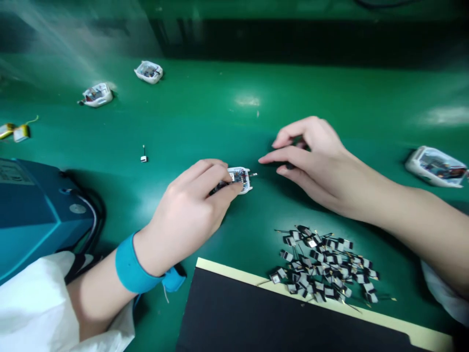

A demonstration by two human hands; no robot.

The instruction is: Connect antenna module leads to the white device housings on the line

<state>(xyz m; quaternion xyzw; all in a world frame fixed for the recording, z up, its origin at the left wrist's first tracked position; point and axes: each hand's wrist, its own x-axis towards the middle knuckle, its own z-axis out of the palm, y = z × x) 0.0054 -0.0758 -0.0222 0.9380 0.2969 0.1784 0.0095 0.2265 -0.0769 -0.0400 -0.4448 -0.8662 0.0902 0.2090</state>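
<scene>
Holding a white casing [248, 189], circuit board [238, 175] inside.

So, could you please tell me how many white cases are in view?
4: one case in the left hand, partly covered by it; a second case and third case at the upper left; a fourth case at the far right.

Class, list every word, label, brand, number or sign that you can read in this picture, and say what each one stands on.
Readable text: none.
Pale label on the blue box: too blurred to read.
Circuit board in the white case at the left hand: any print too small.
Pile of small parts: any marks too small.
</scene>
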